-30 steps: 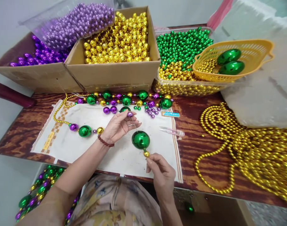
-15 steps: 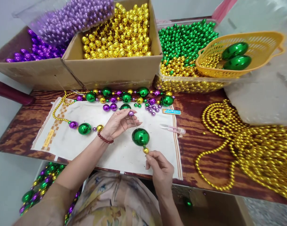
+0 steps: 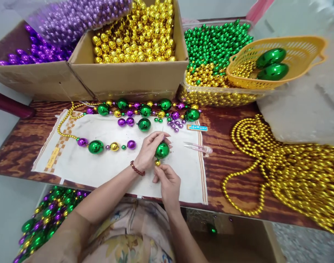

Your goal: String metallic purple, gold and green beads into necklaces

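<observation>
My left hand (image 3: pixel 150 150) is closed at the upper left side of a large shiny green bead (image 3: pixel 162 150), gripping the bead strand. A thin needle (image 3: pixel 163 129) rises above its fingertips; the small purple bead is hidden. Under the green bead hangs a gold bead (image 3: pixel 157 163), pinched by the fingertips of my right hand (image 3: pixel 169 184). Left of my hands, a laid-out row on the white cloth (image 3: pixel 101 171) includes a purple bead (image 3: pixel 131 144) and a green bead (image 3: pixel 95 147). Another green bead (image 3: pixel 144 124) lies just behind.
Small purple beads (image 3: pixel 176 126), scissors (image 3: pixel 197 147) and a blue-labelled packet (image 3: pixel 197 128) lie right of my hands. Gold bead strands (image 3: pixel 298 179) cover the table's right side. Behind stand a cardboard box (image 3: pixel 128 78) of gold beads and a yellow basket (image 3: pixel 301 78).
The small purple bead in my left fingers is now out of sight. My left hand has come down against the large green bead, and my right hand has shifted left with the gold bead.
</observation>
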### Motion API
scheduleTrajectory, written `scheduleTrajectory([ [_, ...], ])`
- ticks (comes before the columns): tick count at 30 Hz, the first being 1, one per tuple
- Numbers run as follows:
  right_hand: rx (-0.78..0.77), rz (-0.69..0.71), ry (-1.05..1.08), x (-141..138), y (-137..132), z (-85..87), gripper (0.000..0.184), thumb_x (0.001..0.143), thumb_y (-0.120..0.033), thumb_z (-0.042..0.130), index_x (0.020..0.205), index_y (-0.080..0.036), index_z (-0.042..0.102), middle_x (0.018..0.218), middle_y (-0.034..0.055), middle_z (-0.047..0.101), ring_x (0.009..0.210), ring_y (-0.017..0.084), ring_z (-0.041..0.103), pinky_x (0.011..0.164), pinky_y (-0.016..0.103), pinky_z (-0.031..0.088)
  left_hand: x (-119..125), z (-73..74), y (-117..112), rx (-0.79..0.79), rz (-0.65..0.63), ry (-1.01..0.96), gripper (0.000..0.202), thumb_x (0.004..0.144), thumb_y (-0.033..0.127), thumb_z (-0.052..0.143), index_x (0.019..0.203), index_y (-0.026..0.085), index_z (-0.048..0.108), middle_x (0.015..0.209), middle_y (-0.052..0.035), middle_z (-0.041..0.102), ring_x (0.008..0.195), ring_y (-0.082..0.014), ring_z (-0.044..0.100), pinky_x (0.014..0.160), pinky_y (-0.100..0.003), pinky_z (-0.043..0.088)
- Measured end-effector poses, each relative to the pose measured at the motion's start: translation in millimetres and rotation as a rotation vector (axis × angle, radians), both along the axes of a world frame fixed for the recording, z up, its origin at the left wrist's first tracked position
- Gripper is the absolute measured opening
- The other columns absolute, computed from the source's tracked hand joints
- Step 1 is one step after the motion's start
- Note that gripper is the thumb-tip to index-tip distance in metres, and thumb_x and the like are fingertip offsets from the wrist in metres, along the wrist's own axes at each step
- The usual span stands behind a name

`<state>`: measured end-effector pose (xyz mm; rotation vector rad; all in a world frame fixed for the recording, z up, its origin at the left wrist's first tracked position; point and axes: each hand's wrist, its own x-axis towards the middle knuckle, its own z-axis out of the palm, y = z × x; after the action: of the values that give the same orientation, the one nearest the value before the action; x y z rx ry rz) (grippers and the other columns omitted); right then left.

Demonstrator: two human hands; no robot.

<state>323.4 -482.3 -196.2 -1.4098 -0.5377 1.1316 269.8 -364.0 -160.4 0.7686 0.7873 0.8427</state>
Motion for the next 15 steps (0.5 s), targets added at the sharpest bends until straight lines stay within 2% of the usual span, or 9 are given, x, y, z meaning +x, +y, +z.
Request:
scheduleTrajectory([
  [1, -0.010, 0.036, -0.022, 7, 0, -0.1, 0.027, 0.081, -0.043, 0.068, 0.078, -0.016, 0.066, 0.053, -0.0026, 0.058, 0.046, 0.011, 0.053, 0.048, 0.023, 0.044, 3, -2.5, 2, 0.026, -0.015, 0.034, 0.032, 0.082, 0.045, 0.068, 0.092, 0.015, 0.064, 0.075, -0.0010, 0.065, 0.067, -0.0132, 0.065, 0.061, -0.023, 0.050],
  [3, -0.024, 0.041, -0.115, 28, -1, 1.1, 0.031, 0.082, -0.045, 0.067, 0.091, -0.016, 0.071, 0.055, -0.0020, 0.060, 0.047, 0.012, 0.054, 0.047, 0.023, 0.044, 7, -6.1, 6, 0.105, -0.128, 0.109, 0.028, 0.082, 0.042, 0.065, 0.086, 0.014, 0.064, 0.069, -0.0011, 0.064, 0.063, -0.0125, 0.062, 0.059, -0.022, 0.047],
  [6, 0.013, -0.116, -0.261, 62, 4, 2.9, 0.034, 0.084, -0.042, 0.068, 0.105, -0.017, 0.074, 0.054, -0.0042, 0.059, 0.047, 0.011, 0.052, 0.050, 0.023, 0.043, 13, -7.9, 7, 0.327, -0.410, 0.246, 0.022, 0.082, 0.032, 0.060, 0.077, 0.013, 0.067, 0.069, -0.0020, 0.065, 0.067, -0.0117, 0.059, 0.067, -0.022, 0.045],
  [8, 0.074, -0.174, -0.202, 76, 12, 3.1, 0.032, 0.079, -0.039, 0.074, 0.101, -0.017, 0.076, 0.052, -0.0053, 0.057, 0.044, 0.009, 0.046, 0.046, 0.022, 0.038, 17, -8.1, 4, 0.443, -0.538, 0.327, 0.020, 0.083, 0.027, 0.056, 0.074, 0.013, 0.068, 0.071, -0.0014, 0.065, 0.071, -0.0116, 0.058, 0.071, -0.022, 0.044],
  [10, 0.128, -0.232, -0.072, 83, 21, 3.1, 0.026, 0.073, -0.035, 0.078, 0.090, -0.015, 0.077, 0.050, -0.0058, 0.055, 0.041, 0.007, 0.043, 0.043, 0.021, 0.034, 21, -8.4, 2, 0.469, -0.618, 0.375, 0.020, 0.083, 0.023, 0.054, 0.074, 0.013, 0.068, 0.074, -0.0010, 0.066, 0.074, -0.0118, 0.057, 0.072, -0.022, 0.044],
  [13, 0.186, -0.473, 0.079, 92, 32, 3.0, 0.018, 0.069, -0.029, 0.080, 0.074, -0.014, 0.072, 0.055, -0.0047, 0.059, 0.040, 0.005, 0.043, 0.040, 0.018, 0.035, 22, -8.9, 7, 0.423, -0.778, 0.400, 0.017, 0.082, 0.021, 0.056, 0.073, 0.013, 0.068, 0.071, 0.0000, 0.065, 0.073, -0.0112, 0.057, 0.071, -0.021, 0.043],
  [15, 0.238, -0.632, 0.130, 97, 35, 2.0, 0.023, 0.069, -0.033, 0.080, 0.071, -0.016, 0.065, 0.063, -0.0036, 0.065, 0.038, 0.004, 0.045, 0.038, 0.017, 0.038, 21, -8.7, 14, 0.387, -0.890, 0.389, 0.017, 0.082, 0.019, 0.057, 0.069, 0.013, 0.068, 0.067, 0.0009, 0.063, 0.069, -0.0101, 0.057, 0.069, -0.020, 0.042],
])
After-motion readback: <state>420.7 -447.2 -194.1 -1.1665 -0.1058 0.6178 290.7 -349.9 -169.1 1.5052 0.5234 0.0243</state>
